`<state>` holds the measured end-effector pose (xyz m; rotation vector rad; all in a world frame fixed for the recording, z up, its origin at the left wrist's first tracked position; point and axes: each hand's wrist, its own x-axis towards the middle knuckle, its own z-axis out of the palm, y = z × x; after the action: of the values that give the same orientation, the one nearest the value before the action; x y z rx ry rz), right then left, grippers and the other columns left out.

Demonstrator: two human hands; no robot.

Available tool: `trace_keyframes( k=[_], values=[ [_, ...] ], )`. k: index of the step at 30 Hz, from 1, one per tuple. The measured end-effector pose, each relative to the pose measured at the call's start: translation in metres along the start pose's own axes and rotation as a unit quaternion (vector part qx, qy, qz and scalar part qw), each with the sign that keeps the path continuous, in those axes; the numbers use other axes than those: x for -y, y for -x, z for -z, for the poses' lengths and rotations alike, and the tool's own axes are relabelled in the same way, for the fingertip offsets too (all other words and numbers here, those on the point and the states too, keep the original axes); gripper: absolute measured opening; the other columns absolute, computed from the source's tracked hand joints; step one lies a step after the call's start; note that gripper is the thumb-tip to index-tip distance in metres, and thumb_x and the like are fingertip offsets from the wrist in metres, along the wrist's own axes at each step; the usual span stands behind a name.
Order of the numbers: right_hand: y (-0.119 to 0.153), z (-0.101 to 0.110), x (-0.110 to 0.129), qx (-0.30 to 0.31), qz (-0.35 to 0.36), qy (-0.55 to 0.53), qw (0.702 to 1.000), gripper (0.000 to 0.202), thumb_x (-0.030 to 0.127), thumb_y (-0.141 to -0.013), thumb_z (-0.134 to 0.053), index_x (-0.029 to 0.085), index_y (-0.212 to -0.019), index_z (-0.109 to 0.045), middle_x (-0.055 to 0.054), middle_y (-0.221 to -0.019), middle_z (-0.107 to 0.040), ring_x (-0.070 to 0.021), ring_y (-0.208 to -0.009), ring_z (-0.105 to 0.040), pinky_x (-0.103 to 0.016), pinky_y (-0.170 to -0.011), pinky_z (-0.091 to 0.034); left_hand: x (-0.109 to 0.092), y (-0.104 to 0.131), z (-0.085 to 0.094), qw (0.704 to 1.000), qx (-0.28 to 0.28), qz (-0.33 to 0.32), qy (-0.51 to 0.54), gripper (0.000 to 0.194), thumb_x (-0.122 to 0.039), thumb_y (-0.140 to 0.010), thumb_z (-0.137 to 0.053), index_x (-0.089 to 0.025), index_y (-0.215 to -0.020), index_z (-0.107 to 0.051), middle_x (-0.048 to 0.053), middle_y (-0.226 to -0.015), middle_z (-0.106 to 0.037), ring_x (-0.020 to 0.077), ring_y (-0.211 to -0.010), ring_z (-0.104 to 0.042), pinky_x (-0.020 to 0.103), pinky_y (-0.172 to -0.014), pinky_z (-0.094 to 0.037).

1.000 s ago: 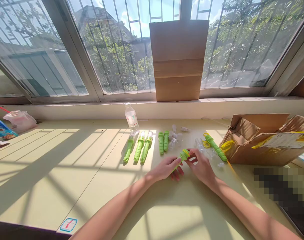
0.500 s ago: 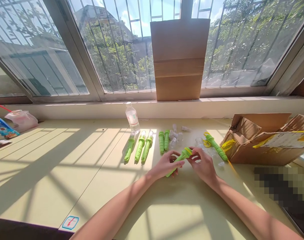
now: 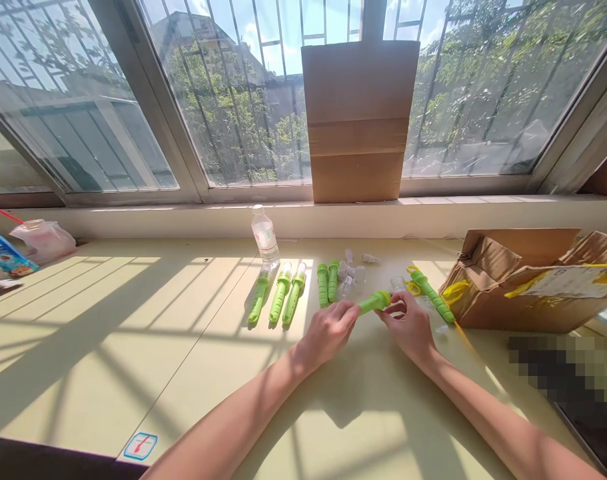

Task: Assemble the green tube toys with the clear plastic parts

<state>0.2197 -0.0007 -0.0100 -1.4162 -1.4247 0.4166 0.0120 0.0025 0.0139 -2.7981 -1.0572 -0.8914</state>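
My left hand (image 3: 332, 327) is wrapped round the lower part of a green plastic tube (image 3: 370, 304), which it holds above the table at a slant. The tube's flared end points to the right, toward my right hand (image 3: 407, 321). The thumb and fingers of that hand are pinched at the flared rim; anything small between them is hidden. Just beyond the hands, two green ridged tubes (image 3: 328, 281) lie side by side near several clear plastic caps (image 3: 347, 285). Another green tube (image 3: 433, 295), with a yellow loop at its top, lies to the right.
Three green tubes with clear tops (image 3: 282, 293) lie in a row left of my hands, in front of a water bottle (image 3: 265, 235). An opened cardboard box (image 3: 523, 287) stands at the right. A cardboard sheet (image 3: 358, 120) leans on the window. A blue packet (image 3: 6, 255) lies far left.
The held tube has swung closer to level, its flared end shifting right. My left hand has turned so its back shows and covers the tube's lower end. My right hand has moved slightly right.
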Motion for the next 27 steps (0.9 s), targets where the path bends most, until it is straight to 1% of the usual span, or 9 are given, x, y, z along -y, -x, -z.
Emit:
trace_keyframes(
  k=[3,5,7,10,13,16,21,27],
  values=[
    [0.002,-0.001,0.001,0.019,-0.008,0.004,1.000,0.032,0.045,-0.076,-0.070,0.025,-0.089,-0.049,-0.001,-0.069,-0.070,-0.0233,-0.060,-0.069,-0.036,-0.053,-0.055,0.002,0.000,0.001,1.000,-0.003,-0.004,0.007,0.037,-0.017,-0.099,-0.030,-0.022,-0.122,-0.058,0.012,-0.110,-0.067,0.0238,-0.098,-0.067,0.034,-0.078,-0.055],
    [0.004,-0.003,0.000,0.020,-0.005,0.004,1.000,0.034,0.045,-0.076,-0.070,0.025,-0.090,-0.048,0.001,-0.067,-0.068,-0.0232,-0.059,-0.069,-0.036,-0.053,-0.055,0.002,0.001,0.002,1.000,0.000,-0.002,0.011,0.037,-0.019,-0.100,-0.030,-0.022,-0.123,-0.058,0.012,-0.110,-0.067,0.0238,-0.098,-0.067,0.033,-0.075,-0.055],
    [0.004,-0.004,0.000,0.014,0.000,-0.003,1.000,0.034,0.045,-0.076,-0.069,0.025,-0.091,-0.047,-0.001,-0.076,-0.069,-0.0229,-0.064,-0.070,-0.034,-0.052,-0.055,0.001,0.002,0.003,1.000,0.012,-0.005,0.009,0.036,-0.021,-0.101,-0.030,-0.021,-0.123,-0.058,0.013,-0.111,-0.067,0.0240,-0.097,-0.068,0.033,-0.073,-0.055],
    [0.003,-0.005,-0.002,0.012,0.003,-0.006,1.000,0.033,0.043,-0.076,-0.068,0.024,-0.092,-0.046,-0.006,-0.095,-0.070,-0.0216,-0.068,-0.070,-0.034,-0.053,-0.055,-0.003,0.002,0.005,0.999,0.031,-0.007,0.005,0.035,-0.025,-0.101,-0.032,-0.021,-0.121,-0.060,0.013,-0.109,-0.068,0.0250,-0.096,-0.067,0.034,-0.076,-0.054],
    [0.002,-0.005,-0.004,0.020,0.004,0.000,1.000,0.031,0.041,-0.076,-0.067,0.024,-0.091,-0.045,-0.008,-0.103,-0.069,-0.0208,-0.067,-0.069,-0.036,-0.057,-0.055,-0.006,0.002,0.004,0.999,0.039,0.008,0.023,0.033,-0.027,-0.101,-0.034,-0.020,-0.120,-0.061,0.014,-0.104,-0.069,0.0255,-0.094,-0.067,0.036,-0.079,-0.054],
    [0.001,-0.004,-0.005,0.028,0.002,0.003,1.000,0.029,0.041,-0.076,-0.065,0.025,-0.088,-0.044,-0.007,-0.104,-0.070,-0.0203,-0.067,-0.069,-0.036,-0.058,-0.055,-0.005,0.003,0.002,0.999,0.035,0.014,0.040,0.030,-0.027,-0.100,-0.038,-0.020,-0.118,-0.061,0.014,-0.102,-0.068,0.0255,-0.091,-0.067,0.037,-0.078,-0.054],
    [0.000,-0.006,-0.006,0.024,-0.004,-0.008,1.000,0.029,0.038,-0.074,-0.066,0.025,-0.086,-0.043,-0.007,-0.102,-0.070,-0.0197,-0.066,-0.068,-0.035,-0.058,-0.054,-0.003,0.004,-0.002,0.999,0.023,0.003,0.043,0.027,-0.024,-0.099,-0.041,-0.021,-0.120,-0.058,0.013,-0.102,-0.066,0.0258,-0.092,-0.067,0.034,-0.073,-0.055],
    [0.001,-0.005,-0.005,0.029,-0.009,-0.026,0.999,0.028,0.037,-0.075,-0.065,0.025,-0.087,-0.043,-0.007,-0.104,-0.070,-0.0194,-0.070,-0.068,-0.033,-0.058,-0.053,0.001,0.007,-0.007,1.000,-0.004,-0.018,0.005,0.030,-0.026,-0.099,-0.040,-0.020,-0.125,-0.054,0.011,-0.096,-0.067,0.0247,-0.084,-0.068,0.034,-0.065,-0.055]
  ],
)
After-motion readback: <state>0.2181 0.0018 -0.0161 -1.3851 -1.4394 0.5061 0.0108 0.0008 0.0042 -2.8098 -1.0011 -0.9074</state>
